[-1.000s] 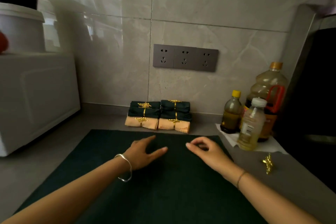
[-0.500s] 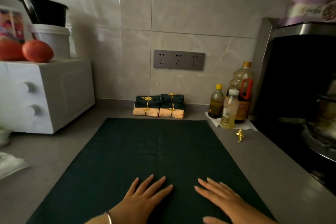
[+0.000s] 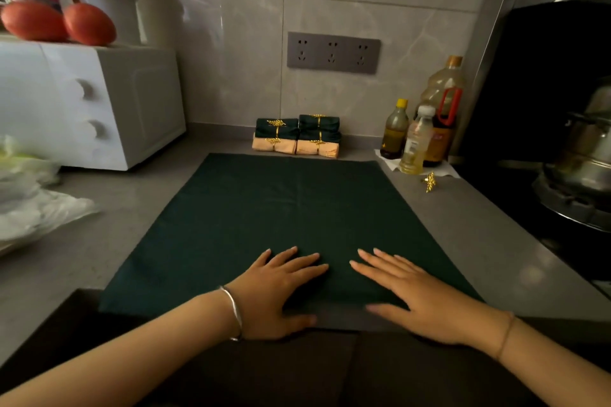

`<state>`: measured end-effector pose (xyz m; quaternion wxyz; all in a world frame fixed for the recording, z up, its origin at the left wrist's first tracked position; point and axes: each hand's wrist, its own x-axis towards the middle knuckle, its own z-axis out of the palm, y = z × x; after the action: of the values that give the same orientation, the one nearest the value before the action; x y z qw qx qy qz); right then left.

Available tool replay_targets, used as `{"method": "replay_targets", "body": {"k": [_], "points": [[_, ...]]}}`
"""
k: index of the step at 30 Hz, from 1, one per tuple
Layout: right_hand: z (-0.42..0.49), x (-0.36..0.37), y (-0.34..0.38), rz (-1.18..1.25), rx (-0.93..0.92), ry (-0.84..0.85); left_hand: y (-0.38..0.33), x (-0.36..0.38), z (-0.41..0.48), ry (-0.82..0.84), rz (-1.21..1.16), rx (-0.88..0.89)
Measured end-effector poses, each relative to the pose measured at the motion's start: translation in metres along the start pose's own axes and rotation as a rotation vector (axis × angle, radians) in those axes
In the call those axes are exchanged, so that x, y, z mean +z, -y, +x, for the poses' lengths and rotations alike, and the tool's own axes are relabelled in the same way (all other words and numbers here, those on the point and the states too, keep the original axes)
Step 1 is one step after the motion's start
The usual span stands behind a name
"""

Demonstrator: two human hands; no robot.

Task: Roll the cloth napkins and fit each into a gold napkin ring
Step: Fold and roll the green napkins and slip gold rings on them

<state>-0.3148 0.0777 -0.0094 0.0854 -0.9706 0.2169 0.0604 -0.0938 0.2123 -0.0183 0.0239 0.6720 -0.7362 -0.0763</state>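
Observation:
A dark green cloth napkin [image 3: 284,208] lies spread flat on the grey counter. My left hand [image 3: 281,287] and my right hand [image 3: 413,294] rest palm down on its near edge, fingers spread, holding nothing. A loose gold leaf-shaped napkin ring [image 3: 429,181] lies on the counter right of the napkin. Against the back wall sits a stack of rolled napkins [image 3: 297,137], green ones over peach ones, each inside a gold ring.
Oil bottles [image 3: 416,139] stand at the back right on a white paper. A stove with a metal pot [image 3: 582,155] is at the right. A white appliance [image 3: 82,102] with tomatoes on top is at the left, plastic bags [image 3: 29,208] in front of it.
Both hands pulled back from the napkin's middle to its near edge and flattened onto it. The view tilted and shifted, bringing the counter's front edge into sight.

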Motion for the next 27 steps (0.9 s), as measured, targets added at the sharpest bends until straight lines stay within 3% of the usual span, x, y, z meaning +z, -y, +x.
{"method": "replay_targets", "body": {"k": [4,14,20,23,27], "points": [[-0.001,-0.015,-0.008,0.090,0.030,-0.018,0.014,-0.018,-0.006,-0.012,-0.216,-0.005],[-0.018,-0.088,-0.038,0.303,0.135,0.095,0.069,-0.102,-0.030,0.192,-0.237,-0.258],[-0.030,-0.135,-0.055,0.513,0.193,0.420,0.077,-0.145,-0.025,0.478,-0.526,-0.349],[-0.019,-0.146,-0.064,0.597,0.200,0.344,0.082,-0.155,-0.011,0.443,-0.601,-0.341],[0.022,-0.139,-0.080,0.390,0.293,0.234,0.104,-0.146,0.031,0.266,-0.338,-0.286]]}}
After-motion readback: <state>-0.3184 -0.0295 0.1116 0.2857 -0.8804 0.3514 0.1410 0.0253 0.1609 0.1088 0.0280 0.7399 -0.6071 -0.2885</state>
